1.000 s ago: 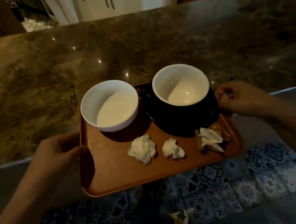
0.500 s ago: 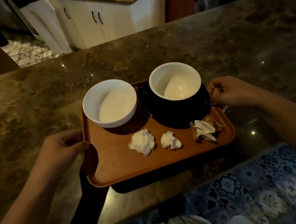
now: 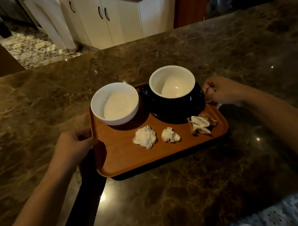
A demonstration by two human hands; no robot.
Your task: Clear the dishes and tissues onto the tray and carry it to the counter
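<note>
An orange-brown tray (image 3: 132, 160) is over the dark marble counter (image 3: 195, 193), low above it or on it. My left hand (image 3: 73, 145) grips its left edge and my right hand (image 3: 220, 90) grips its right edge. On the tray stand a white bowl (image 3: 115, 103) at the back left and a black cup with a white inside (image 3: 172, 82) on a black saucer (image 3: 197, 103) at the back right. Two crumpled white tissues (image 3: 145, 137) (image 3: 169, 135) and a torn brown-and-white wrapper (image 3: 201, 122) lie along the front.
The counter stretches wide on all sides of the tray. Beyond its far edge are white cabinets (image 3: 111, 19) under another stone top, and a patterned floor (image 3: 31, 45). A person's white trousers (image 3: 51, 21) show at the back left. Blue patterned tiles (image 3: 294, 209) lie below the near edge.
The tray has travelled forward from beyond the counter's near edge to well over the counter, still held in both hands. The view has tilted up, showing more of the kitchen behind.
</note>
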